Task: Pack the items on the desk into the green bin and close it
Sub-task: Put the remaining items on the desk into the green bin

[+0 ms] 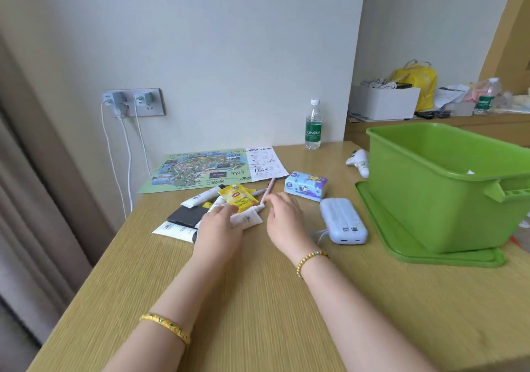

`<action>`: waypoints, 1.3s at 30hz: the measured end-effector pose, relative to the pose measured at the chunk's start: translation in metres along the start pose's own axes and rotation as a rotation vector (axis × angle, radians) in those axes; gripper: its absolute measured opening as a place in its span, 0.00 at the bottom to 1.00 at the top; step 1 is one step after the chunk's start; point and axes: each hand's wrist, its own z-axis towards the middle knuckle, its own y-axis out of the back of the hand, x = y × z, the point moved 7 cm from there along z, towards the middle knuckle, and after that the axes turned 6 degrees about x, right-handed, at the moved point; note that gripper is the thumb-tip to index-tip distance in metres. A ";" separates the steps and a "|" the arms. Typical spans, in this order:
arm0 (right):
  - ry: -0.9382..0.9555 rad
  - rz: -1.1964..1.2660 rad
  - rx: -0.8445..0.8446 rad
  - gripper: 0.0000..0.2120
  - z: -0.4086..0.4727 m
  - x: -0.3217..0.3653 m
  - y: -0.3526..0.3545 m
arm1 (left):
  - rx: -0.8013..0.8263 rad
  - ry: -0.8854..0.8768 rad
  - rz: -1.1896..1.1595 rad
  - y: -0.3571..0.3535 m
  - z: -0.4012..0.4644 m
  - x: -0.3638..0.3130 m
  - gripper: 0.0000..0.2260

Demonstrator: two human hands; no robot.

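Note:
The green bin (447, 188) stands open at the right of the desk on its flat green lid (401, 245). A heap of small items lies mid-desk: a yellow tea sachet (237, 196), white tubes (200, 196), a black card (186, 216) and pens (266, 192). My left hand (219, 224) rests on the heap with fingers spread over a white tube. My right hand (282, 214) hovers just right of the heap, fingers relaxed, holding nothing. A blue tissue pack (305, 185) and a pale power bank (342, 224) lie between the heap and the bin.
A folded map with a receipt (212, 169) lies at the back, a water bottle (313, 126) stands by the wall, and a white object (358, 162) lies beside the bin. Chargers with hanging cables (132, 103) sit in the wall socket. A cluttered shelf (430, 113) lies behind.

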 end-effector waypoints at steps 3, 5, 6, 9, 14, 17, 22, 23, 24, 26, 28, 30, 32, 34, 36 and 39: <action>0.083 0.005 0.141 0.26 0.002 0.008 -0.025 | -0.017 0.010 0.045 -0.002 -0.001 0.010 0.15; 0.154 -0.053 0.233 0.29 0.003 0.013 -0.038 | 0.008 0.016 -0.045 -0.005 0.000 0.014 0.14; 0.177 -0.084 0.267 0.29 0.002 0.014 -0.042 | 0.023 0.019 -0.095 -0.008 0.000 0.015 0.13; 0.203 -0.160 0.321 0.28 0.002 0.010 -0.045 | 0.031 0.031 -0.162 -0.009 0.001 0.016 0.12; 0.072 -0.300 0.425 0.27 -0.001 -0.016 -0.035 | -0.075 -0.008 -0.073 0.002 0.008 0.013 0.13; 0.015 -0.357 0.443 0.24 -0.002 -0.025 -0.027 | 0.000 -0.012 0.096 -0.004 0.015 0.012 0.11; -0.066 -0.354 0.560 0.19 -0.006 -0.037 -0.024 | 0.109 0.027 0.243 -0.011 0.025 0.014 0.11; -0.061 -0.345 0.575 0.18 -0.007 -0.037 -0.024 | 0.146 0.032 0.252 -0.015 0.024 0.015 0.11; -0.050 -0.327 0.581 0.18 -0.007 -0.036 -0.023 | 0.182 0.032 0.282 -0.019 0.023 0.014 0.12; -0.034 -0.281 0.579 0.19 -0.006 -0.033 -0.020 | 0.232 0.020 0.362 -0.023 0.020 0.012 0.12; -0.024 -0.256 0.556 0.18 -0.006 -0.030 -0.016 | 0.239 0.007 0.380 -0.023 0.017 0.010 0.11; -0.008 -0.276 0.513 0.17 -0.005 -0.029 -0.012 | 0.203 0.002 0.276 -0.019 0.014 0.010 0.11; -0.015 -0.272 0.436 0.14 -0.005 -0.030 -0.006 | 0.147 0.024 0.076 -0.009 0.013 0.012 0.11; -0.067 -0.129 0.342 0.13 -0.005 -0.032 0.003 | 0.118 0.089 -0.253 -0.001 0.012 0.016 0.09; -0.147 0.201 0.285 0.12 -0.006 -0.031 0.009 | 0.131 0.164 -0.663 0.001 0.009 0.014 0.09; -0.222 0.667 0.165 0.11 -0.008 -0.021 0.020 | 0.146 0.196 -0.917 0.001 0.002 -0.007 0.10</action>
